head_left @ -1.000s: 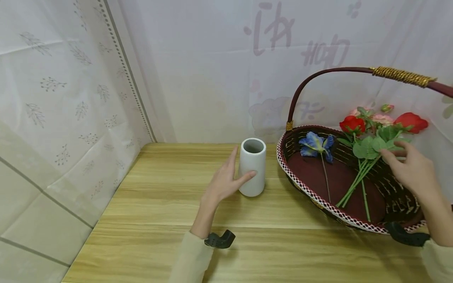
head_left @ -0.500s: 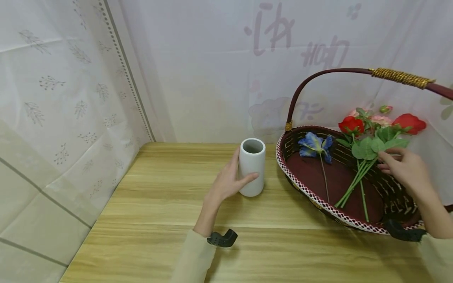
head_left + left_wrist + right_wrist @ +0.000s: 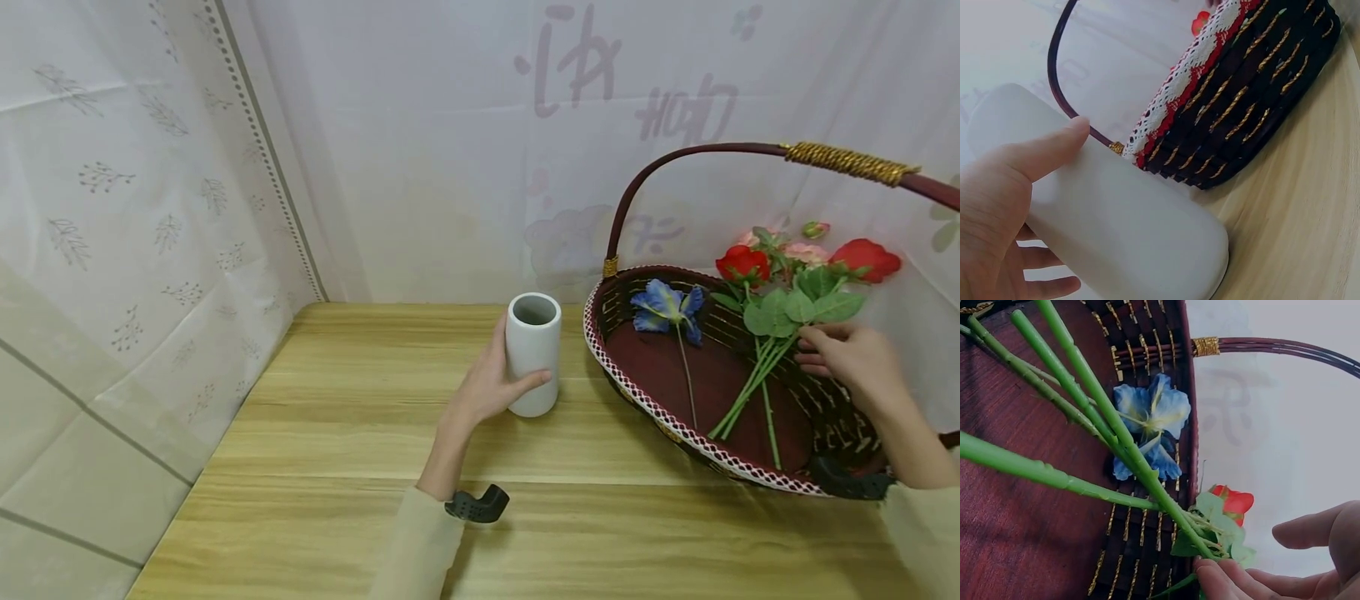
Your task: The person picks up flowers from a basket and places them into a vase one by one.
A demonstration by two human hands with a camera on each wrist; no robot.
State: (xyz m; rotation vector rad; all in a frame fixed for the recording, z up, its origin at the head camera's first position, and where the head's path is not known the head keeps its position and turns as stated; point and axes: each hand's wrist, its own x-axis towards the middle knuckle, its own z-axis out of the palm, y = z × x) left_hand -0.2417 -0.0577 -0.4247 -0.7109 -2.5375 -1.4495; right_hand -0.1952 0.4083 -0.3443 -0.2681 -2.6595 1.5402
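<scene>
My left hand (image 3: 491,383) holds an upright white vase (image 3: 536,350) on the table, its thumb across the front and its fingers behind. In the left wrist view the thumb lies along the smooth side of the vase (image 3: 1135,225). At the right, my right hand (image 3: 851,358) pinches a green flower stem (image 3: 783,346) just below the leaves (image 3: 798,307). Red roses (image 3: 742,263) and pink blooms lie beyond it over the far rim. In the right wrist view, fingertips (image 3: 1210,578) meet the stem where it joins the leaves.
A dark woven basket (image 3: 667,425) with lace rim and tall handle (image 3: 697,150) stands right of the vase. A blue flower (image 3: 663,308) lies inside it, apart from the other stems. Wood-grain table (image 3: 360,400) spreads to the left, with white printed curtains (image 3: 420,167) behind.
My left hand has closed in against the vase. My right hand has moved left and slightly down, its fingers now drawn together at the stems below the leaves.
</scene>
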